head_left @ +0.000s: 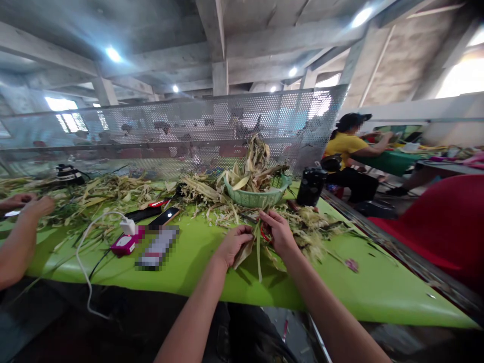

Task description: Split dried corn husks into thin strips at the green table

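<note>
My left hand (236, 245) is closed, its thumb and fingers pinching a dry corn husk (244, 253) above the near part of the green table. Close beside it, my right hand (278, 233) curls around red-handled scissors (265, 235), mostly hidden by the fingers. A pale green husk strip (259, 257) hangs down between both hands. Just beyond them stands a light green plastic basket (257, 198) heaped with dried husks (257, 159). Loose husk scraps (302, 227) lie behind and right of my right hand.
The green table (181, 275) carries a phone (164, 218), a magenta power socket (124, 244) with a white cable, and a black container (310, 186). A co-worker's hands (30, 206) are at left. A perforated metal screen (151, 141) stands behind; a red chair (434, 227) is right.
</note>
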### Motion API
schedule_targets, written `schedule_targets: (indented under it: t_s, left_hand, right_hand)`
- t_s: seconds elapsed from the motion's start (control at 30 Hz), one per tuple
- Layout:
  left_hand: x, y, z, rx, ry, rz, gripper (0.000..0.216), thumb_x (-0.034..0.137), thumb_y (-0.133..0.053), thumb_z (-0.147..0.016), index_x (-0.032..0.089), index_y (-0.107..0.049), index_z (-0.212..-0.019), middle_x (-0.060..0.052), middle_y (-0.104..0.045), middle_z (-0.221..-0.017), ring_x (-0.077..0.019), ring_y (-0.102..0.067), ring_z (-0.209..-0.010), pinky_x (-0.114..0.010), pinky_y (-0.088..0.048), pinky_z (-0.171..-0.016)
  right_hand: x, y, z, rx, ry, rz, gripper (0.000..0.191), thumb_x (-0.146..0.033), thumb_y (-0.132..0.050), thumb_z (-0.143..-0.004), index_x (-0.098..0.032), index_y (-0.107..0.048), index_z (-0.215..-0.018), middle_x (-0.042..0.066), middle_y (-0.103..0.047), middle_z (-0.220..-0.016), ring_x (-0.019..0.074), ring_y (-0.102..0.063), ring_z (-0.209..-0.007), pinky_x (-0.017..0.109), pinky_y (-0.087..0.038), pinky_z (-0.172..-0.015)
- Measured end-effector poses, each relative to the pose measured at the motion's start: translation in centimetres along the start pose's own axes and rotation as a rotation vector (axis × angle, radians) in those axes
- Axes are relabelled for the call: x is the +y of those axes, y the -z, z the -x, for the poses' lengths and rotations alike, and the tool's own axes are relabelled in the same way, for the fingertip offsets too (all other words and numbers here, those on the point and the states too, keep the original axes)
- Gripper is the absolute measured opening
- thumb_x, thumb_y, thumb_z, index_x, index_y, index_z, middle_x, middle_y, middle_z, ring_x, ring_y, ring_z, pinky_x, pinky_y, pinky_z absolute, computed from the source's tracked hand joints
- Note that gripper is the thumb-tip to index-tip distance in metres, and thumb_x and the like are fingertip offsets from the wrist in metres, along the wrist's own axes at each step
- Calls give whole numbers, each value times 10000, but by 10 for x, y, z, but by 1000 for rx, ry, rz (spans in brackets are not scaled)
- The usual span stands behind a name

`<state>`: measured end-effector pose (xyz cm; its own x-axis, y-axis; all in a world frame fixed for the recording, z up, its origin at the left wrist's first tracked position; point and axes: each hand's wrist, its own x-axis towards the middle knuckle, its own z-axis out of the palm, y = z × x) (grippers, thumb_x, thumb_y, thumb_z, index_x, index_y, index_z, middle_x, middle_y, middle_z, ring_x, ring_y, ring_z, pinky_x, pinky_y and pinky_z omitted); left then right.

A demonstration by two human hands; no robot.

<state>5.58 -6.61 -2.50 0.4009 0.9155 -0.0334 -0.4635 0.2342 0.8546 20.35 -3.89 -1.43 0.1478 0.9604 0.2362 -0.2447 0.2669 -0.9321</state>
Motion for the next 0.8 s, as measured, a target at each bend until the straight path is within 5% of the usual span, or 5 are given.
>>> schedule_targets:
  t_s: [0.47, 0.8]
  left_hand:
    - [-7, 7, -5, 56, -84, -139, 418, 315, -867, -515, 155, -573, -766, 29, -597, -665, -98, -532, -581, -239, -413, -605]
    - [-7, 14, -14, 195, -171, 9, 467, 395, -856, -538, 166, -546, -801, 49, -570, -622, -70, -495, -480, -212, -374, -501]
  right_hand:
    - [-1, -2, 3, -37, 15, 88, 422, -502, -742, -705, -197, -478, -580, -60, -416, -496, 69, -316, -416, 233, -209, -396]
    - [-4, -11, 11, -291, -48, 199, 333, -445, -799, -633, -182, -604, -691, -26, -560, -605, 113, -475, -529, 241, -385, -505]
